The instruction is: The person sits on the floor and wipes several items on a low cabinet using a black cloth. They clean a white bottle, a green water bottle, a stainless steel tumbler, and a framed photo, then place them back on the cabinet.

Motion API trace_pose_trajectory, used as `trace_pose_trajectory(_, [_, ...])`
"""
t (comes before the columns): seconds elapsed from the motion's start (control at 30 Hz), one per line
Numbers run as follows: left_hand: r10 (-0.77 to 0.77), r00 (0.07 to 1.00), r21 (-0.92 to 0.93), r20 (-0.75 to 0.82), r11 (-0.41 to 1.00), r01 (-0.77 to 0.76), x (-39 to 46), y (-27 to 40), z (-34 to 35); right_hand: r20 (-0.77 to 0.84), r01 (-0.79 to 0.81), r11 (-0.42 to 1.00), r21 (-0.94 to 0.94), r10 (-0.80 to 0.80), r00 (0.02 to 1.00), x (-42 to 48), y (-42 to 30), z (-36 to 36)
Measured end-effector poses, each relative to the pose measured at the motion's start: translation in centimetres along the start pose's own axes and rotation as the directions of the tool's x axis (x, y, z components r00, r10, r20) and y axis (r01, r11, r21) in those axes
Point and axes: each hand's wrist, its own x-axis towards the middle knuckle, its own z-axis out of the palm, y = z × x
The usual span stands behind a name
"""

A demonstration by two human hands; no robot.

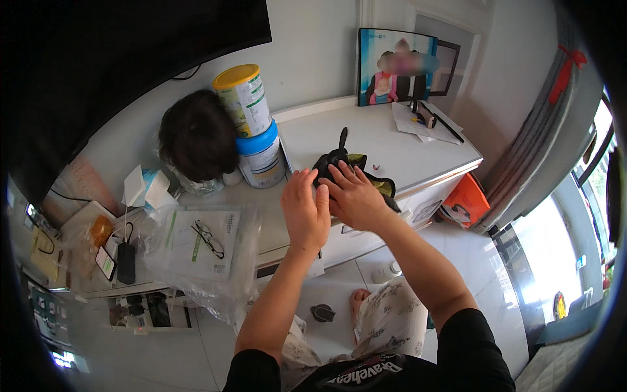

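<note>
On the white cabinet top [338,117] lies a black object with a thin upright tip [344,138]; what it is cannot be told. Dark fabric with a yellow-green lining [384,186] is beside and beneath it. My right hand [357,198] rests over the black object and fabric, fingers spread and palm down. My left hand [306,208] is raised at the object's left side, its fingers apart; whether its fingertips touch the object is unclear. A small reddish piece [376,167] lies just beyond the fabric.
Two stacked cans [259,157], a dark wig or hairpiece [198,137] and a tissue pack [144,188] stand to the left. Eyeglasses [209,239] lie on a plastic-wrapped packet [176,245]. A framed photo [367,68] leans at the back; a white bottle [387,272] is on the floor.
</note>
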Motion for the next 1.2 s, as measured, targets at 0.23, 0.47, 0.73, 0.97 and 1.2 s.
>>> trace_pose_trajectory(0.23, [-0.027,0.997,-0.015,0.073,0.999,0.029,-0.4,-1.7,1.7,0.342,-0.305,0.950,-0.071,0.311,0.887,9.3,8.6,3.5])
trace_pose_trajectory(0.47, [-0.020,0.992,-0.053,0.127,0.998,0.027,-0.2,-1.1,1.7,0.241,-0.572,0.788,-0.226,0.614,0.752,16.5,12.4,7.8])
trace_pose_trajectory(0.73, [-0.028,0.993,-0.088,0.116,0.995,0.038,-0.3,-1.7,1.4,0.202,0.073,0.986,0.152,-0.103,0.974,15.7,9.4,9.4])
trace_pose_trajectory(0.97, [-0.030,0.993,-0.107,0.117,0.993,0.042,-0.2,-1.6,1.5,0.222,-0.400,0.896,-0.191,0.437,0.872,15.5,12.7,7.1])
trace_pose_trajectory(1.2, [-0.043,0.991,-0.156,0.126,0.986,0.063,-0.2,-1.3,1.7,0.216,0.128,0.991,0.037,-0.133,0.967,15.0,8.9,8.7])
